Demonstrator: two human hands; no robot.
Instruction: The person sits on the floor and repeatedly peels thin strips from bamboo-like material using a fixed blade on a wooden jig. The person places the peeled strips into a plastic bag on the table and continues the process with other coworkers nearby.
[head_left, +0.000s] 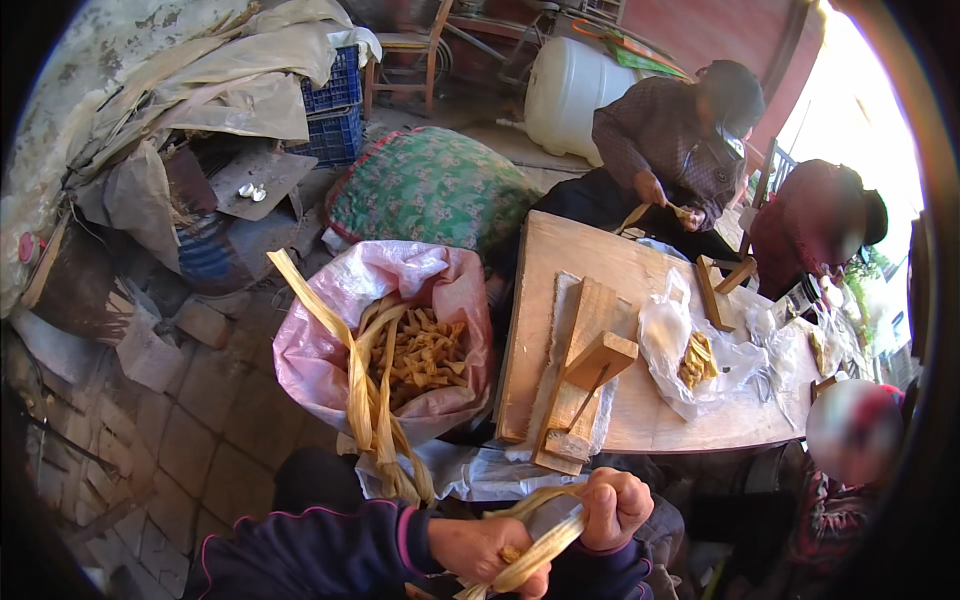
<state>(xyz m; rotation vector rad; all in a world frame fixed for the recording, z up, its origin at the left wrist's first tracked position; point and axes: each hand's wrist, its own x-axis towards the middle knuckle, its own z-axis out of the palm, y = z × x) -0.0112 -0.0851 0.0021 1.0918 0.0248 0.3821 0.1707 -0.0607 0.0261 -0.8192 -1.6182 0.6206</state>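
Note:
In front of my body, my left hand (487, 551) grips a tan, dried husk-like strip (551, 544). My right hand (615, 506), curled into a fist, holds the same strip, which is looped between the two hands. A small knotted lump shows at my left fingers. Beyond my left hand stands an open pink woven sack (315, 382), filled with short knotted pieces (424, 356) of similar material. Long loose strips (360, 390) hang over its near rim. Above my right hand, a wooden jig (574, 390) with an upright block and a metal rod lies on the table.
The wooden table (547, 247) also bears a plastic bag (664, 337) with folded strips and another wooden frame (720, 292). A person (660, 142) across the table handles a strip; two more people sit at the right. A green floral cushion (435, 187) lies behind the sack.

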